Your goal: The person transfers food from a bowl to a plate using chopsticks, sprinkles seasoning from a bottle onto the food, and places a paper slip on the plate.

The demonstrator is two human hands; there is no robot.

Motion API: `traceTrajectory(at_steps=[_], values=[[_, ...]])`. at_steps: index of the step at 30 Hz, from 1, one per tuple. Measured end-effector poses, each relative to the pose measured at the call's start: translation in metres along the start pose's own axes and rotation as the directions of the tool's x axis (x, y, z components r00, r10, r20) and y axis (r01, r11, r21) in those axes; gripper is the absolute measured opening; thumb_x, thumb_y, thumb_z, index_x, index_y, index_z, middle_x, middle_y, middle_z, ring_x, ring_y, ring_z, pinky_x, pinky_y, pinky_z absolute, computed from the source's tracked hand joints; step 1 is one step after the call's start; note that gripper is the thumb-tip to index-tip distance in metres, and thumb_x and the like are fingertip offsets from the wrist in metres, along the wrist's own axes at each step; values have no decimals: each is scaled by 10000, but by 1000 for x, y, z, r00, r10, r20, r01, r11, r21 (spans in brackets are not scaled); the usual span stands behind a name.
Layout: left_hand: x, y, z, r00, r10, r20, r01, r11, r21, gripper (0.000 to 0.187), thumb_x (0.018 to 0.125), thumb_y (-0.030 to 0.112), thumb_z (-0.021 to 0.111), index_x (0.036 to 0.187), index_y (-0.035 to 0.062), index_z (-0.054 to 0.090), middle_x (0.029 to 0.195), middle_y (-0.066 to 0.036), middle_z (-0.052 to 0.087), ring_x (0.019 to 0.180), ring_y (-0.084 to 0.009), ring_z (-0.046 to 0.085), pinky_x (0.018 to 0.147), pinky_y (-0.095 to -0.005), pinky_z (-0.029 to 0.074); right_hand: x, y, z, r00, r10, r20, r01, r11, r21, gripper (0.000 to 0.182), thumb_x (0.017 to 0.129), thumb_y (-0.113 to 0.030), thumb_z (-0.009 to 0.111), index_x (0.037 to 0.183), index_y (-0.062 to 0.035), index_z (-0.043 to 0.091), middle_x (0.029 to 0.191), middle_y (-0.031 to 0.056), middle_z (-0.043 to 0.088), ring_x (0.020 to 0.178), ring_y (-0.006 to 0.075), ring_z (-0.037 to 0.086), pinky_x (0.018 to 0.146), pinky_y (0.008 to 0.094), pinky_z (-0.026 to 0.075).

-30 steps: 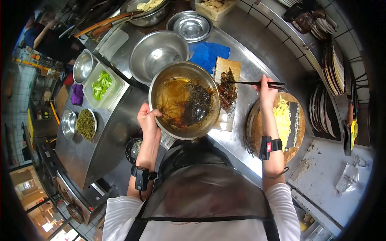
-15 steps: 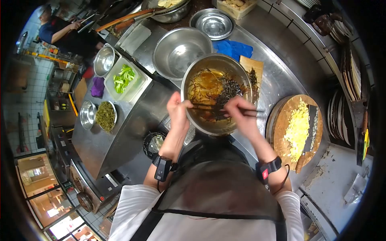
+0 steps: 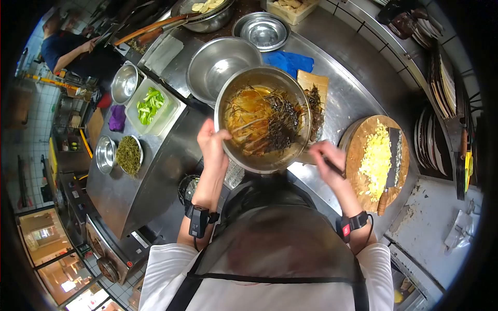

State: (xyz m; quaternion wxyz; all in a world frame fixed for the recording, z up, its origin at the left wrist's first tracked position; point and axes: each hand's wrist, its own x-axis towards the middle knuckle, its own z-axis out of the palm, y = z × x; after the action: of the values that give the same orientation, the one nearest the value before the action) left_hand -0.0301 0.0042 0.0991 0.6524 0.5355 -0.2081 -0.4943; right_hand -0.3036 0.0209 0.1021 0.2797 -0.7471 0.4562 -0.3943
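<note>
A steel bowl [image 3: 224, 96] of brown liquid and soaked stringy strands [image 3: 254, 116] stands close in front of me, darker strands gathered on its right side. My left hand [image 3: 211, 142] grips the bowl's left rim, thumb over the edge. Just outside the lower right rim, my right hand [image 3: 329, 158] is closed around dark, slim chopsticks [image 3: 336, 169], partly hidden by the fingers and blurred. More dark strands [image 3: 315, 111] lie against the bowl's right side, on a piece of cardboard [image 3: 319, 83].
To the right, a round chopping board [image 3: 358, 155] holds chopped yellow pieces [image 3: 377, 160] and a cleaver [image 3: 392, 158]. Another steel bowl [image 3: 199, 78] and a blue cloth [image 3: 290, 61] lie behind. On the left are a tub of green slices [image 3: 150, 105] and a person [image 3: 67, 49] working.
My right hand has come out of the bowl to the lower right with the chopsticks. The strands inside are spread differently. The whole view has shifted slightly; my left hand keeps the rim.
</note>
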Motion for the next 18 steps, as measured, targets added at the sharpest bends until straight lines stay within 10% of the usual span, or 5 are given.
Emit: traceTrajectory(at_steps=[3,7,15,18], values=[[0,-1,-2,1000,1,-13,-1,1000,7,229,539,-132,481,687,43,478,654,4,474,618,-101,453,545,-221,367,7,19,-10,953,169,-252,-143,983,118,29,800,-9,607,776,-4,592,723,64,603,648,140,595,595,269,477],[-1,-6,-5,998,69,12,-69,997,43,229,538,-131,481,628,70,417,625,23,416,594,-81,400,517,-219,321,22,26,-6,795,600,-88,-430,660,616,110,897,-112,535,909,-6,562,767,44,615,663,103,607,614,213,490],[-12,0,-4,983,158,97,-166,983,81,277,516,-120,491,577,98,330,610,52,327,588,-62,324,503,-215,255,-16,73,7,820,516,-247,-343,789,509,211,910,-198,522,836,-1,532,749,77,594,642,139,607,581,230,506],[-11,-8,-5,977,172,125,-184,978,98,298,541,-143,479,593,111,332,605,17,435,551,-72,391,502,-201,310,-15,79,18,615,735,-287,-332,571,751,308,908,-269,524,785,13,517,695,113,582,556,200,622,528,251,523]])
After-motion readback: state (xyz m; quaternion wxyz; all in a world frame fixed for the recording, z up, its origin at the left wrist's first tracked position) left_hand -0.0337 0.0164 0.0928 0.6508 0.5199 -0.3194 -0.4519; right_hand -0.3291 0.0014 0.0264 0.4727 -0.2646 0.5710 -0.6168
